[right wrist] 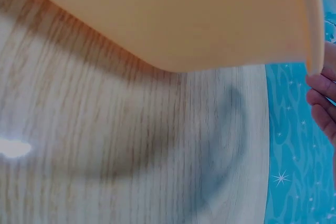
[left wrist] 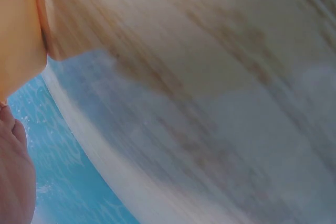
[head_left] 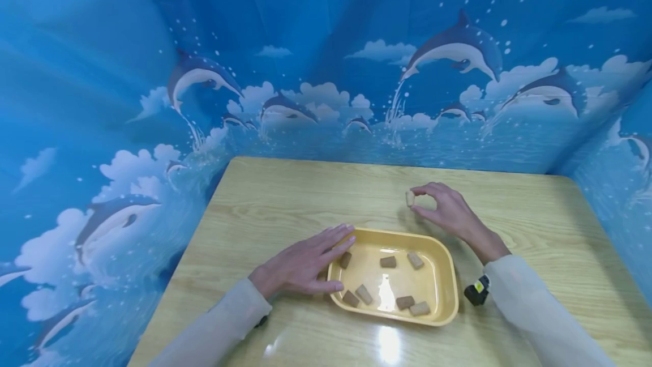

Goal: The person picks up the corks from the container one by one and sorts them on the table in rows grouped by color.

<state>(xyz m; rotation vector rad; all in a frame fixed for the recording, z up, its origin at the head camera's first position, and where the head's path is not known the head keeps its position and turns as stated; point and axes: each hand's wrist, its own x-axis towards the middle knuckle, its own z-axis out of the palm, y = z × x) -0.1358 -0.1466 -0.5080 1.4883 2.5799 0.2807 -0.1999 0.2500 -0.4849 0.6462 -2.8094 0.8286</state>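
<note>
In the head view my right hand (head_left: pixel 448 209) pinches a small light tan block (head_left: pixel 410 198) between thumb and fingertips, over the table behind the tray. My left hand (head_left: pixel 311 262) lies at the left end of the yellow tray (head_left: pixel 445 259), its fingers extended across the rim and its thumb at the near-left side. Inside the tray lie several small blocks, among them a dark brown block (head_left: pixel 388 261) and a tan block (head_left: pixel 415 260). Part of the right hand (right wrist: pixel 326 93) shows at the edge of the right wrist view, with the block hidden there.
The tray stands on a light wood-grain table (head_left: pixel 285 191). A blue curtain (head_left: pixel 326 61) printed with dolphins hangs behind the table and along its sides. In the left wrist view the tray's outer wall (left wrist: pixel 21 30) rises at the upper left.
</note>
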